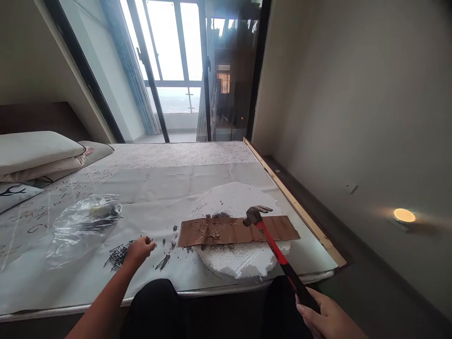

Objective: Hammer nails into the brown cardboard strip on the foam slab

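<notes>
My right hand is wrapped round the black and red handle of a claw hammer. The hammer's metal head is over a brown strip of board with many small holes toward its left end. That strip lies across a white, rough-edged foam disc. Beside a pile of nails, my left hand is closed in a pinch; what its fingertips hold is too small to make out. A few loose nails lie between that hand and the disc.
Dark crumbs are scattered around the board. A clear plastic bag lies on the sheet-covered mattress, with pillows at far left. A wooden rail edges the right side, near a wall with a lit lamp.
</notes>
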Action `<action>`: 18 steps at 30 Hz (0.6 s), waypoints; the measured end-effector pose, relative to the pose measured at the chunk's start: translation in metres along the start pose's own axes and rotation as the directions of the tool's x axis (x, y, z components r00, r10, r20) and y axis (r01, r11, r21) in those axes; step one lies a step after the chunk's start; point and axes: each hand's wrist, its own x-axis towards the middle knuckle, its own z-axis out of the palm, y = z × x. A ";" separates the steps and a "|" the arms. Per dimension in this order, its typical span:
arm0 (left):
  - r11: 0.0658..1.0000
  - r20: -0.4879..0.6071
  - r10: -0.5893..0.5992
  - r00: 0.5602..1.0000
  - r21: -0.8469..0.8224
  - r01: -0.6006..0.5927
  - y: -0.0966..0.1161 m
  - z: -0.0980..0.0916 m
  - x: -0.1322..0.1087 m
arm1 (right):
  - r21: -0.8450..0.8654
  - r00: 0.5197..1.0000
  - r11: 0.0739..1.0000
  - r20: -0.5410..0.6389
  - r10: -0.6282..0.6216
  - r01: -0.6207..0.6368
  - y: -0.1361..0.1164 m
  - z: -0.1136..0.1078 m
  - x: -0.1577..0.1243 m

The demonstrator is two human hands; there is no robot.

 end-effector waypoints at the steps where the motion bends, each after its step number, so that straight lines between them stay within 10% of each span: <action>1: 0.994 -0.030 0.020 0.999 -0.103 -0.023 0.003 -0.010 -0.004 | -0.002 1.000 1.000 0.017 0.009 -0.009 0.001 -0.002 0.000; 7: 0.790 -0.043 0.259 0.965 -0.566 -0.237 0.079 -0.025 -0.036 | 0.085 0.998 0.996 0.059 -0.017 0.012 0.002 -0.008 0.003; 13: 0.703 -0.099 0.477 0.873 -0.553 -0.447 0.199 0.029 -0.054 | 0.091 1.000 0.996 0.017 -0.026 0.024 -0.008 -0.011 0.005; 18: 0.687 -0.115 0.540 0.833 -0.511 -0.516 0.259 0.072 -0.053 | 0.154 0.996 0.985 0.011 -0.083 0.080 0.005 -0.016 0.010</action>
